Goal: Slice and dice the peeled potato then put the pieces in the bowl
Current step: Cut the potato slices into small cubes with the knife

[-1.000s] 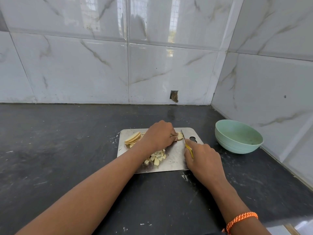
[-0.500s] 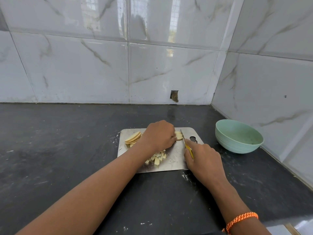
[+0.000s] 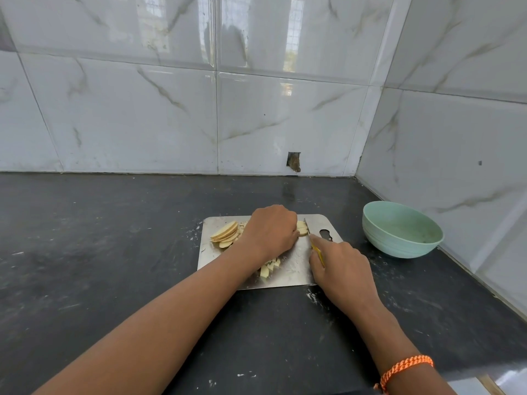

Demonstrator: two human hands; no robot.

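The potato (image 3: pixel 302 228) is on the metal board (image 3: pixel 296 269), near the board's 1 o'clock corner. Only a small end of it shows. The rest is under the left hand (image 3: pixel 269 229), which curls over it and holds it down. The right hand (image 3: pixel 342 269) grips a knife (image 3: pixel 309 233) with a yellow handle. The first finger lies along the top of the blade. The blade stands just at the 3 o'clock side of the potato end, touching it or very close. I cannot tell which.

A fan of thin slices (image 3: pixel 225 233) lies at the board's 10 o'clock corner. A little heap of cubes (image 3: pixel 269 267) lies near the middle, partly hidden by the left arm. The green bowl (image 3: pixel 399 246) sits on the dark table (image 3: pixel 99 238) at 3 o'clock from the board, well apart from it. It looks empty, so no pieces have gone in yet.

A peeled potato is probably wet and slippery, and firm, not soft. It is light. The piece left is small, so it may slide or roll under the knife. It is best held from the top and the far side from the blade, with fingertips tucked back. The slices are thin and may snap if bent. The cubes are small and loose, so scooping them with a cupped hand or sliding them off the board should work better than picking them one by one. The metal board may slip on the smooth table when pushed.
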